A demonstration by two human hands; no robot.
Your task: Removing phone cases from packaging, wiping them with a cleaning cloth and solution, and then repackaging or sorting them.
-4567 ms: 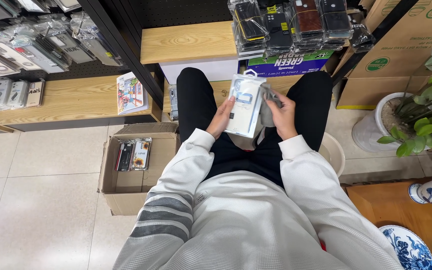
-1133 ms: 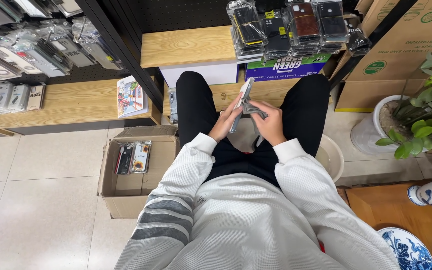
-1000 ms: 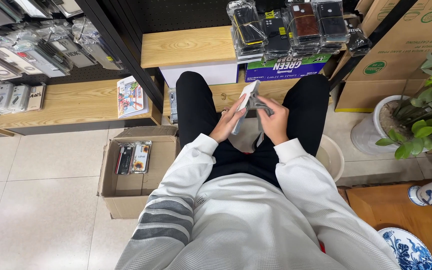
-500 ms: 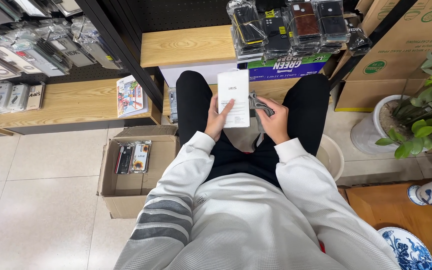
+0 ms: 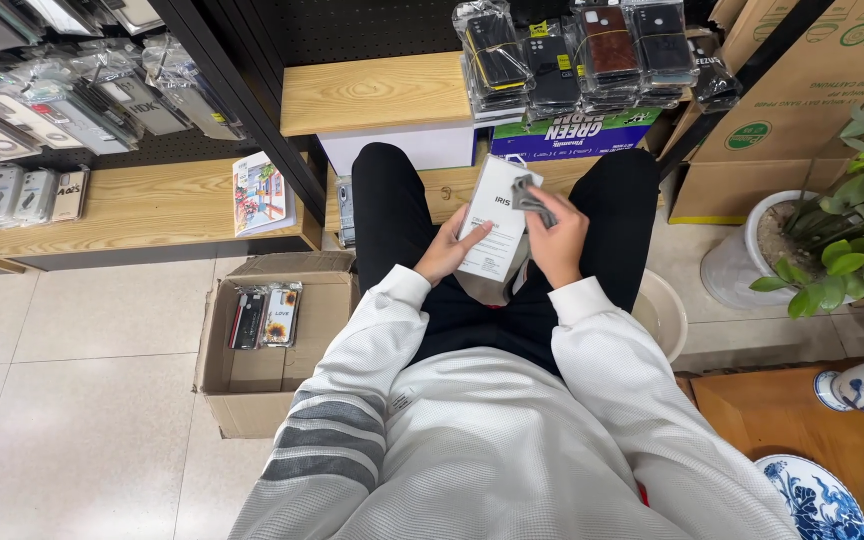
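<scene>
**Both hands on a white box over the lap**

The person sits with knees apart, facing low wooden shelves. The left hand (image 5: 449, 250) grips the white box (image 5: 497, 220) by its lower left edge, fingers curled behind it and thumb on the printed face. The box stands nearly upright, tilted a little to the right, between the knees and above the lap.

The right hand (image 5: 555, 237) is at the box's right side, fingers closed around a small grey piece (image 5: 528, 194) that lies against the box's upper right corner. What the piece is cannot be told.

Left of the person's leg, on the tiled floor, stands an open carton (image 5: 272, 345) with two phone cases (image 5: 266, 314) lying flat inside. A small picture book (image 5: 261, 192) leans on the shelf (image 5: 142, 215) above it. Straight ahead, stacks of packaged cases (image 5: 582, 50) sit on a blue box (image 5: 577, 135). To the right are a potted plant (image 5: 852, 220) in a white pot and brown cartons (image 5: 802, 110) behind it. A pale basin (image 5: 664, 315) sits just beside the right thigh.
</scene>
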